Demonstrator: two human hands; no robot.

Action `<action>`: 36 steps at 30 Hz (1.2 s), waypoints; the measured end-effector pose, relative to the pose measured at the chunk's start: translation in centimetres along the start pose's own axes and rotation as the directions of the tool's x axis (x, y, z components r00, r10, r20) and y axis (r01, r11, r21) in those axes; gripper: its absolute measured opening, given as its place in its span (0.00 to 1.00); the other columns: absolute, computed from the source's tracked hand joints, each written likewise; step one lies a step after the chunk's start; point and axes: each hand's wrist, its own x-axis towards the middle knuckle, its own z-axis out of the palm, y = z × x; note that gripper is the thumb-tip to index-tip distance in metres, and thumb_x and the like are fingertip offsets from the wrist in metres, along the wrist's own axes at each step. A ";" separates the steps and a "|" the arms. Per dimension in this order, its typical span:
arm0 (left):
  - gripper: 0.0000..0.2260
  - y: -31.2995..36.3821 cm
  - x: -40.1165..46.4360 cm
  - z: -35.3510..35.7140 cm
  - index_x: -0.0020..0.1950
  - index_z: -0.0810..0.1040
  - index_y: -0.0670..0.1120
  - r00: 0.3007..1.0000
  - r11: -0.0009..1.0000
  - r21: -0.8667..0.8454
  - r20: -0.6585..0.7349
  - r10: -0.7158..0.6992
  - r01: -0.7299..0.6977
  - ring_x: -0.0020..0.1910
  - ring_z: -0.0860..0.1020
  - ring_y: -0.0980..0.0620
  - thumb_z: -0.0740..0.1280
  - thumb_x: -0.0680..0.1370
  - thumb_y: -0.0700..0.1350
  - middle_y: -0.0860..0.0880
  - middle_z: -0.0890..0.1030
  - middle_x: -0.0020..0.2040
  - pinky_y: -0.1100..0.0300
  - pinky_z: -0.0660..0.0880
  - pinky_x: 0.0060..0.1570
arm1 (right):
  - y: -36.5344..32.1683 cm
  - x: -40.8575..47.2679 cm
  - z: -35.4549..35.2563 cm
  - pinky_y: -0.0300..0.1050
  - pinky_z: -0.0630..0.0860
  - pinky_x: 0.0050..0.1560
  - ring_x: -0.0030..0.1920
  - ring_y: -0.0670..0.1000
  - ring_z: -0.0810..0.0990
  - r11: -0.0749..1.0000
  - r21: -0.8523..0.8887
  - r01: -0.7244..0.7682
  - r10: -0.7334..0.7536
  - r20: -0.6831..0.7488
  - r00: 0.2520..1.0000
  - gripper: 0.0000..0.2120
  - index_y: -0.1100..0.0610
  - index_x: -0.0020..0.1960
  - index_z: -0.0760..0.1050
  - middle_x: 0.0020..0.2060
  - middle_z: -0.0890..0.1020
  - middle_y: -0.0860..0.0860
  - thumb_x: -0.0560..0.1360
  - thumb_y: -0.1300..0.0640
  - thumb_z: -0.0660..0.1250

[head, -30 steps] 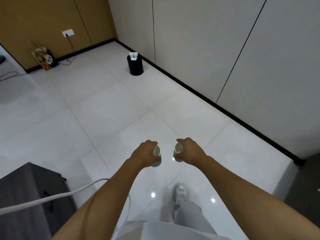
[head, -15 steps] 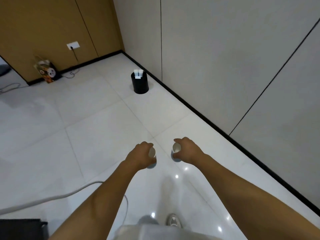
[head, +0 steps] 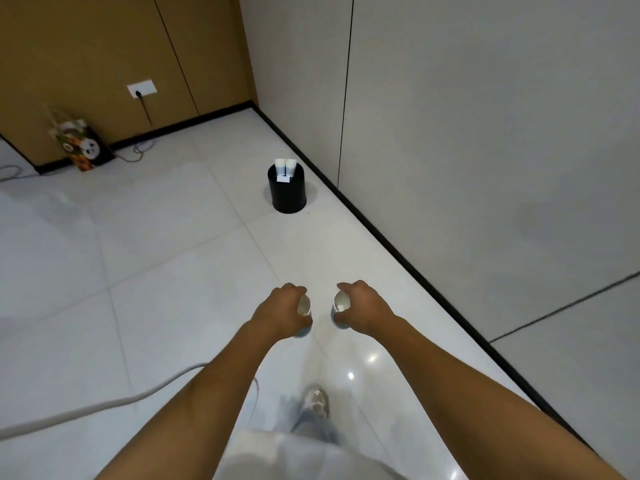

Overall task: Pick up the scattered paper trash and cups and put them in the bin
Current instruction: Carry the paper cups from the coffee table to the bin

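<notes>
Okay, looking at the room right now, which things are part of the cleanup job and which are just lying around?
Part of the job:
- paper cup gripped by the left hand
- paper cup gripped by the right hand
- black bin by the wall, white items already sticking out

Just lying about:
- patterned gift bag
- wall socket with a plugged-in cord
- white cable on the floor
</notes>
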 end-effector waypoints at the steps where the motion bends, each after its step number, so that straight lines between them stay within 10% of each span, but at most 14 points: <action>1: 0.24 -0.2 1.8 -1.2 0.68 0.70 0.46 1.000 1.000 0.004 0.005 -0.004 0.004 0.63 0.71 0.46 0.68 0.73 0.49 0.47 0.72 0.64 0.52 0.73 0.59 | -0.7 1.9 -0.9 0.49 0.70 0.66 0.68 0.55 0.68 1.000 -0.001 -0.001 0.001 0.005 1.000 0.34 0.52 0.75 0.62 0.68 0.67 0.53 0.72 0.52 0.71; 36: 0.25 -8.6 71.4 -36.8 0.69 0.68 0.46 0.963 0.963 -0.167 -0.136 -0.233 0.210 0.62 0.71 0.46 0.70 0.73 0.47 0.46 0.72 0.65 0.54 0.72 0.59 | -16.9 76.5 -32.4 0.47 0.73 0.58 0.62 0.58 0.71 0.995 -0.061 0.082 -0.080 0.036 0.996 0.30 0.53 0.70 0.66 0.64 0.70 0.54 0.71 0.52 0.72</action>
